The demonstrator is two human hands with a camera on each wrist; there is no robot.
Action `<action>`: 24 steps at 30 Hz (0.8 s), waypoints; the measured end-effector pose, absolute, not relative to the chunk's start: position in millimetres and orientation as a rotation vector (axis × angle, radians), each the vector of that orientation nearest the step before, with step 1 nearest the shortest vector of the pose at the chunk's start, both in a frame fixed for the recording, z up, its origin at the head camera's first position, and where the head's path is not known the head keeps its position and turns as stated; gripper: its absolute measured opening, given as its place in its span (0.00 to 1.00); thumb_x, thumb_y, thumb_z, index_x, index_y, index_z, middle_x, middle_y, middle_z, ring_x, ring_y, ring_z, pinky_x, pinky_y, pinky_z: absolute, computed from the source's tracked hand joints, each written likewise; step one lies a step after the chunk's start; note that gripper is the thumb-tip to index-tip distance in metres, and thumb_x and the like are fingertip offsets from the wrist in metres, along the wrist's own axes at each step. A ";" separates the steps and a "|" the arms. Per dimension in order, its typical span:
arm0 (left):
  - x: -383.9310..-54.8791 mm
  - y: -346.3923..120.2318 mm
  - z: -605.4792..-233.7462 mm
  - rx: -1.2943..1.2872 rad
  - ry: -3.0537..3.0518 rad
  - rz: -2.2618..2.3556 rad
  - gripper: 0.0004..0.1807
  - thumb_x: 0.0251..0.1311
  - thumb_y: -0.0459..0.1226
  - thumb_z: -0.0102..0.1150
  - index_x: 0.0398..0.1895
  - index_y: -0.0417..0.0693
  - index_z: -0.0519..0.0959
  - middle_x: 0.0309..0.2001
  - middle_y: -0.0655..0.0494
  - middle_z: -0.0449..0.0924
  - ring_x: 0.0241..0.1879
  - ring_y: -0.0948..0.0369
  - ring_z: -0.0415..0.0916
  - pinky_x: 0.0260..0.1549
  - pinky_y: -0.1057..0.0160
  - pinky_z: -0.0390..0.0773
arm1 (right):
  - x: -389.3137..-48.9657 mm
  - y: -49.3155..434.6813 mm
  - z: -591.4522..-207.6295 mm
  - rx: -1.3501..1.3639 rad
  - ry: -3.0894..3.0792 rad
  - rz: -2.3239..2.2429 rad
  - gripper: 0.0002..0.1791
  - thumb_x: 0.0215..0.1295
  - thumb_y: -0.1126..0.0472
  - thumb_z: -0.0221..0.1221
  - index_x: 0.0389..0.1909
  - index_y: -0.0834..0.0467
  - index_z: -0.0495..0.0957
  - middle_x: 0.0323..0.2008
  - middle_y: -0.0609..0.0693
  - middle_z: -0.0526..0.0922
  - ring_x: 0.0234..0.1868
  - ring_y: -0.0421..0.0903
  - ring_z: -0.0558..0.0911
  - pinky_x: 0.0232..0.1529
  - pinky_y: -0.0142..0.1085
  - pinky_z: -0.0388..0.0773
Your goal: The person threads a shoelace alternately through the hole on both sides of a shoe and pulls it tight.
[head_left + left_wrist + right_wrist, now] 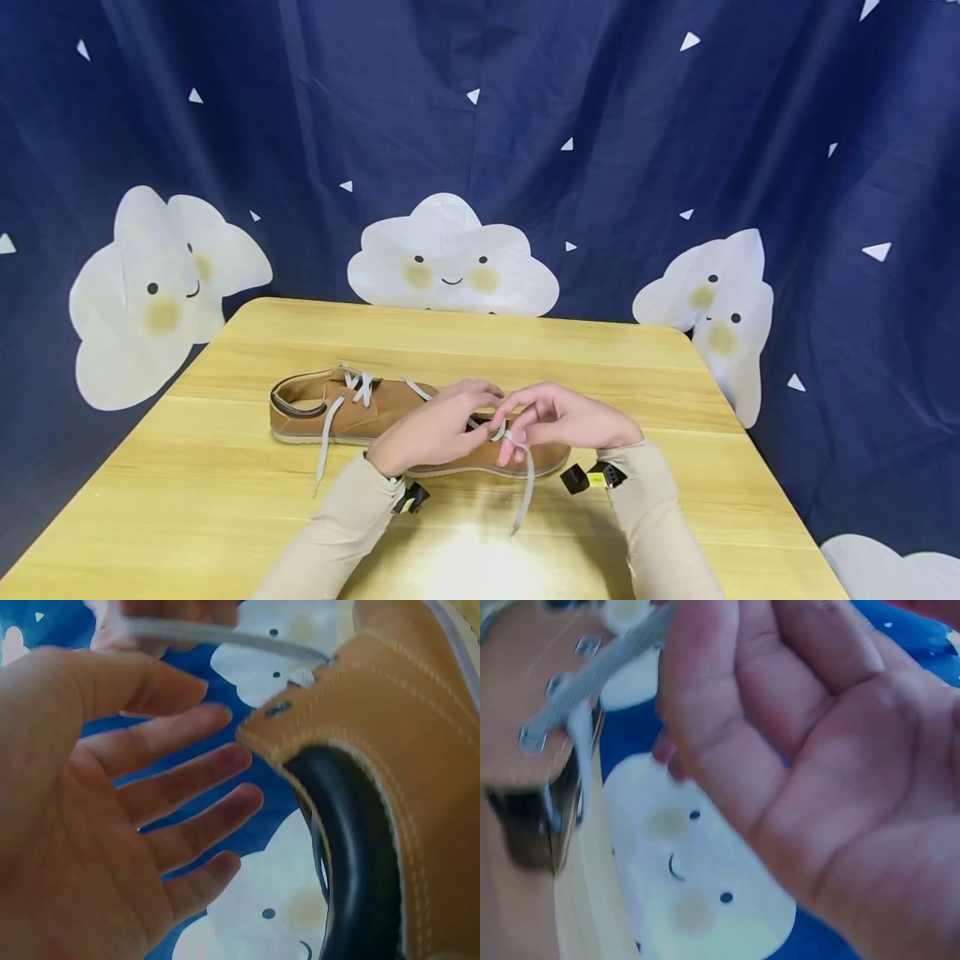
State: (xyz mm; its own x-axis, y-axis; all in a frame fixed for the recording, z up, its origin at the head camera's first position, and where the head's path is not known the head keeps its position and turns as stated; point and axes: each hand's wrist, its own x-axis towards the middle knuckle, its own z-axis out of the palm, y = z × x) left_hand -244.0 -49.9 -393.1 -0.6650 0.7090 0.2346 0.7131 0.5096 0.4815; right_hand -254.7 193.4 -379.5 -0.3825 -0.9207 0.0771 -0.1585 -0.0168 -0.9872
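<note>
Two brown lace-up shoes stand on a wooden table in the head view. My left hand is above the nearer shoe and covers much of it. In the left wrist view its fingers spread loosely beside the shoe's opening and hold nothing. With curled fingers, my right hand pinches a flat grey shoelace, whose free end hangs toward the table. The right wrist view shows the lace running taut from an eyelet to those fingers; the exact pinch is cut off at the top.
Behind and to the left stands the other shoe, its own lace trailing onto the wooden table. A dark blue curtain with white clouds hangs beyond the table's back edge. Each wrist carries a small black camera.
</note>
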 end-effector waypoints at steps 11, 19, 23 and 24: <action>-241.8 -47.5 -394.1 -1.536 -2.640 -1.213 0.19 0.69 0.33 0.59 0.62 0.42 0.78 0.55 0.52 0.85 0.49 0.63 0.82 0.51 0.62 0.83 | -248.9 185.2 -373.6 -1.271 1.521 -1.863 0.32 0.75 0.79 0.38 0.79 0.67 0.54 0.74 0.55 0.72 0.66 0.49 0.82 0.64 0.40 0.80; -246.5 -54.7 -388.1 -1.405 -2.619 -1.651 0.13 0.78 0.41 0.52 0.47 0.45 0.85 0.51 0.46 0.88 0.50 0.58 0.82 0.53 0.59 0.82 | -255.4 173.4 -383.9 -1.104 2.006 -1.853 0.35 0.74 0.78 0.44 0.80 0.59 0.58 0.70 0.67 0.74 0.67 0.45 0.81 0.63 0.37 0.80; -246.7 -56.3 -382.4 -1.233 -2.584 -1.918 0.13 0.77 0.41 0.53 0.47 0.43 0.85 0.50 0.45 0.88 0.54 0.58 0.83 0.59 0.55 0.82 | -257.1 172.7 -389.2 -1.074 2.138 -1.725 0.29 0.70 0.79 0.48 0.72 0.68 0.68 0.63 0.69 0.79 0.55 0.36 0.85 0.55 0.32 0.84; -246.3 -56.2 -380.9 -1.202 -2.574 -1.963 0.13 0.77 0.40 0.54 0.48 0.42 0.84 0.49 0.45 0.88 0.54 0.58 0.83 0.60 0.53 0.81 | -256.6 172.8 -389.4 -1.063 2.175 -1.703 0.27 0.70 0.77 0.50 0.70 0.70 0.70 0.62 0.69 0.81 0.53 0.35 0.86 0.54 0.32 0.84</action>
State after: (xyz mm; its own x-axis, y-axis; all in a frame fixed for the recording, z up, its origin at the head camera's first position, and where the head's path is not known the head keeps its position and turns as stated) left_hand -246.3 -56.2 -380.9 -0.7152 0.6808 0.1580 0.3323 0.1323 0.9338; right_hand -256.6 172.8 -389.4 -0.7275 -0.6277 0.2769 -0.4194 0.0876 -0.9035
